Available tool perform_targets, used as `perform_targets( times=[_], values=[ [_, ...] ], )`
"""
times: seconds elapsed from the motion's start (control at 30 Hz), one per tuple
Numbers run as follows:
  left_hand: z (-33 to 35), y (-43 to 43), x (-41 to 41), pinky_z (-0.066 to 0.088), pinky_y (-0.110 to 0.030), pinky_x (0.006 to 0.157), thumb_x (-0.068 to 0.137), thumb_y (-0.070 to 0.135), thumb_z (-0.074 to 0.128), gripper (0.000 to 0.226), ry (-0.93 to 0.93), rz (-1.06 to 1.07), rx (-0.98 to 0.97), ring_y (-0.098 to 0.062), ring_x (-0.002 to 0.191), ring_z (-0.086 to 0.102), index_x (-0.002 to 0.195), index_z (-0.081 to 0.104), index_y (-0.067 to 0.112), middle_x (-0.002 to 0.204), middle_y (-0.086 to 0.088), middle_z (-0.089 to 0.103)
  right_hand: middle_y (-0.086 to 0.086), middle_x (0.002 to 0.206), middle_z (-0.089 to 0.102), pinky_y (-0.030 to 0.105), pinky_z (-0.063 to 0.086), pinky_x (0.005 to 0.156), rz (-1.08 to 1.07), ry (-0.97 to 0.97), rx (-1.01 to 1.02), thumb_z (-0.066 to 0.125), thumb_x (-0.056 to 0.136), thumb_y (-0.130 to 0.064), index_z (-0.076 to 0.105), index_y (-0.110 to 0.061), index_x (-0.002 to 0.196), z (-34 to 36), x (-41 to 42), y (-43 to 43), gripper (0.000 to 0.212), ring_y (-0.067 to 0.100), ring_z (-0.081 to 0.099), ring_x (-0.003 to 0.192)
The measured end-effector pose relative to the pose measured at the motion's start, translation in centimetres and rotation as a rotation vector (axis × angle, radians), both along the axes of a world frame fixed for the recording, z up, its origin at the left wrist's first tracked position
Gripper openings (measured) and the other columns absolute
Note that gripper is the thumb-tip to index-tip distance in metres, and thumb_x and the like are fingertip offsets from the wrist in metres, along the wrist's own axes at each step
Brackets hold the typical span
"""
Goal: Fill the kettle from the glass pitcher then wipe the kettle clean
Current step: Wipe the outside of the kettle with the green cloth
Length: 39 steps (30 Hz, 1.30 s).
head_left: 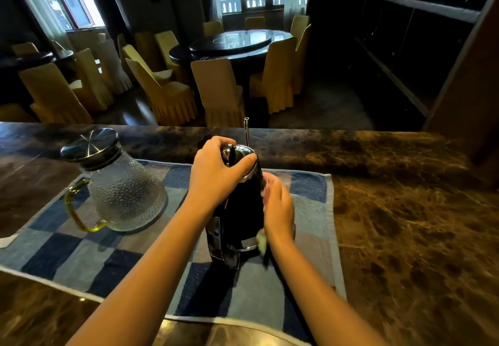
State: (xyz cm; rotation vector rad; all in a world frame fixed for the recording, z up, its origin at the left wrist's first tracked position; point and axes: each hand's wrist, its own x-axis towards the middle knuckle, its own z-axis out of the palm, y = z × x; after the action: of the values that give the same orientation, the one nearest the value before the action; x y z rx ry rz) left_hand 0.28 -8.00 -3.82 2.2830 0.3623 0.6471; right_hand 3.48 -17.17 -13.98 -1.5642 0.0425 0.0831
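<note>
Head view: the wiping step seems to be in hand; the left hand (216,173) is clamped over the lid of the black, chrome-trimmed kettle (240,216), which stands upright on the blue checked towel (81,259); the right hand (278,208) presses a pale cloth (261,243) against the kettle's right side, though blur hides whether its fingers curl. Next, I judge, the cloth must work round the body while the top stays steadied. The lidded dimpled glass pitcher (124,191) stands to the left, apart; a thin clear rod (246,132) rises just behind the kettle; the brown marble bench (405,210) carries all.
</note>
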Motion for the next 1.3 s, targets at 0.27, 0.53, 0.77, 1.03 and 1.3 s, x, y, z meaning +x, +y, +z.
perform_targets(
  times=[0.27,0.53,0.77,1.03,1.3],
  values=[
    [-0.1,0.0,0.1,0.038,-0.011,0.068,0.077,0.038,0.07,0.045,-0.013,0.024,0.014,-0.01,0.093,0.055,0.114,0.055,0.017,0.103,0.005,0.056,-0.012,0.094,0.066,0.037,0.051,0.087,0.201,-0.213,0.032,0.027,0.098,-0.048,0.059,-0.036,0.115,3.3,0.5,0.7,0.038,-0.003,0.06,0.085],
    [-0.2,0.1,0.2,0.042,-0.026,0.081,0.078,0.038,0.07,0.048,-0.008,0.012,0.01,-0.014,0.102,0.054,0.117,0.054,0.016,0.11,0.003,0.056,0.005,0.077,0.06,0.031,0.047,0.07,0.252,-0.054,0.023,0.037,0.1,-0.041,0.069,-0.021,0.097,-0.3,2.6,-1.2,0.038,0.01,0.056,0.069],
    [-0.2,-0.1,0.2,0.041,-0.025,0.08,0.079,0.037,0.069,0.05,-0.02,0.017,0.019,-0.016,0.104,0.056,0.119,0.054,0.013,0.116,-0.005,0.059,-0.005,0.092,0.068,0.032,0.054,0.076,0.079,-0.065,0.141,0.034,0.103,-0.03,0.062,-0.032,0.119,-0.2,-1.3,-2.7,0.032,0.009,0.064,0.084],
    [-0.4,0.0,0.0,0.046,-0.038,0.091,0.078,0.043,0.069,0.058,-0.014,0.056,0.048,-0.024,0.112,0.052,0.123,0.048,0.011,0.12,-0.008,0.053,0.007,0.111,0.07,0.03,0.059,0.077,0.124,0.314,0.856,0.033,0.103,-0.029,0.058,-0.008,0.124,3.5,-1.0,-5.4,0.039,0.018,0.069,0.095],
    [1.7,-2.4,-3.2,0.042,-0.02,0.088,0.09,0.037,0.049,0.03,-0.355,-0.085,0.105,-0.007,0.103,0.052,0.109,0.054,0.014,0.112,0.0,0.056,0.018,0.119,0.062,0.044,0.048,0.091,0.499,0.34,1.027,0.044,0.091,-0.045,0.059,-0.011,0.111,12.5,-1.1,-6.5,0.042,0.031,0.06,0.102]
  ],
)
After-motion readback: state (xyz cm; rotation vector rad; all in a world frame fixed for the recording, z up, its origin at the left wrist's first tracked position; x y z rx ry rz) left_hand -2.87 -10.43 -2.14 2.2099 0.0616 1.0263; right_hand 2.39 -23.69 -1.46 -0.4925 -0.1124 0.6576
